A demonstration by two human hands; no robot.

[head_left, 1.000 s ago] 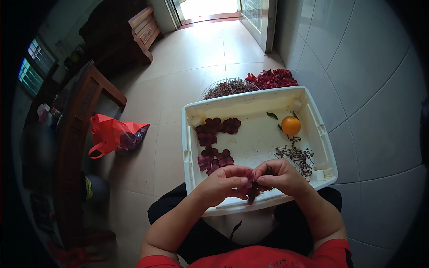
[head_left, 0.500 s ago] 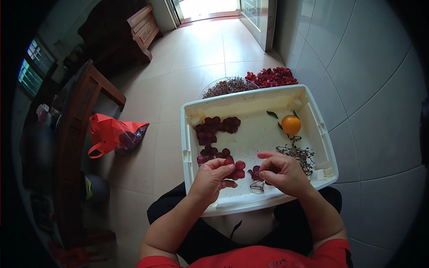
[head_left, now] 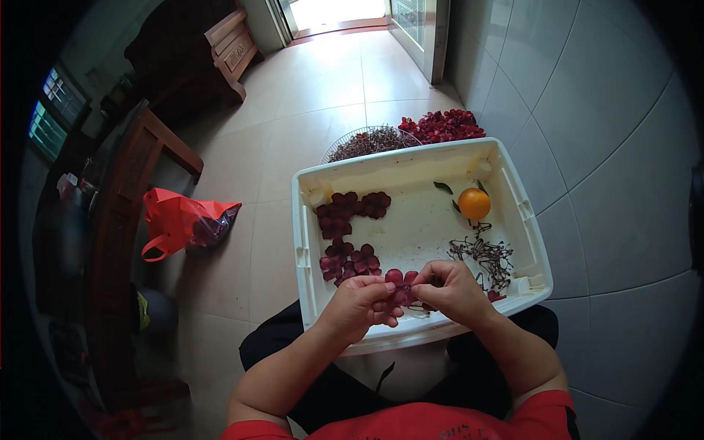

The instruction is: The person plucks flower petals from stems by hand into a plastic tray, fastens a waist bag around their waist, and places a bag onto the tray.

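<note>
Over the near side of the white plastic tub (head_left: 302,242), my left hand (head_left: 359,302) pinches a dark red artificial-looking flower (head_left: 402,284) between thumb and fingers. My right hand (head_left: 453,292) is closed at the flower's right side, its thumb and forefinger pressed against it; whether they hold anything else is hidden. Several flat dark red flower heads (head_left: 352,257) lie along the tub's left side. Right of centre is a heap of thin brown stem pieces (head_left: 490,257), and a few more lie partly hidden under my hands. A dark red petal piece (head_left: 496,295) sits beside my right wrist.
An orange (head_left: 474,204) and green leaves (head_left: 443,188) lie in the tub's far right. Beyond the rim stand a wire basket of brown stems (head_left: 374,141) and a pile of red flowers (head_left: 444,126). On the floor to the left is a red bag (head_left: 176,220), near a wooden table (head_left: 139,161).
My right hand has moved left to meet the flower in my left hand. The purplish flower piece that was at my right fingertips is gone from there; a petal piece now shows by my right wrist.
</note>
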